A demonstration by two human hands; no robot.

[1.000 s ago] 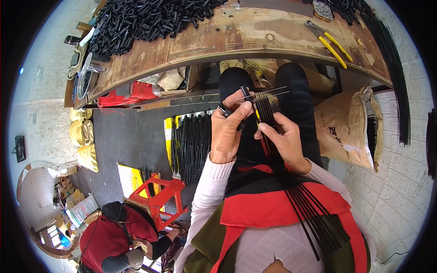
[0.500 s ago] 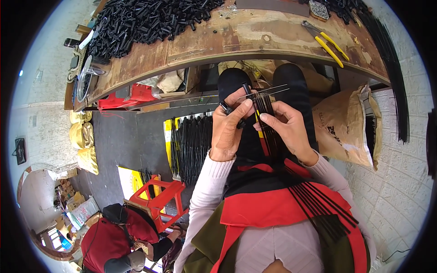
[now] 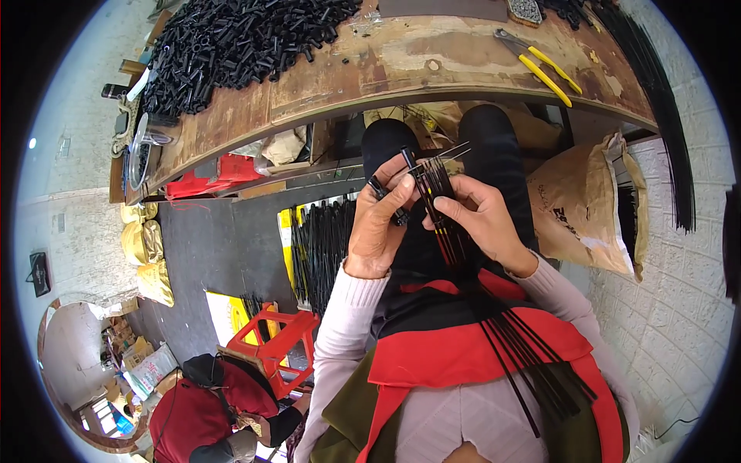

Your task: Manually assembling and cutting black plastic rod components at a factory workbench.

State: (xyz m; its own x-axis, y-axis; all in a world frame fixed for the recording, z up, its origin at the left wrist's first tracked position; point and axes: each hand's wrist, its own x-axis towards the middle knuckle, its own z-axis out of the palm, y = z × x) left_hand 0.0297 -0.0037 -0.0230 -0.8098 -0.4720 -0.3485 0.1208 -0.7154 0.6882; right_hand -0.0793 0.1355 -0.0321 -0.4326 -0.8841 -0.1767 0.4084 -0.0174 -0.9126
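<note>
Over my lap, my left hand (image 3: 372, 235) is closed with several short black tubes in its grip. One black tube (image 3: 407, 157) is pinched between thumb and fingers, at the tops of the rods; another black tube (image 3: 377, 187) pokes out beside the knuckles. My right hand (image 3: 488, 222) grips a bundle of thin black rods (image 3: 437, 179), thumb in front. Their upper ends fan apart close to my left fingertips. Lower down, the long rods (image 3: 532, 351) spread across my red and black apron (image 3: 478, 356). Whether a rod is inside the pinched tube, I cannot tell.
Ahead stands a worn wooden bench (image 3: 401, 65) with a heap of black tubes (image 3: 239, 50) and yellow-handled cutters (image 3: 540, 68). A paper sack (image 3: 579, 204) leans at right. Black rods (image 3: 324, 247) lie at left, by a red stool (image 3: 274, 339) and a bent-over person (image 3: 208, 409).
The view has shifted slightly. My hands stay together at the rod tops; the thin rods that stuck out sideways to the right now reach less far across.
</note>
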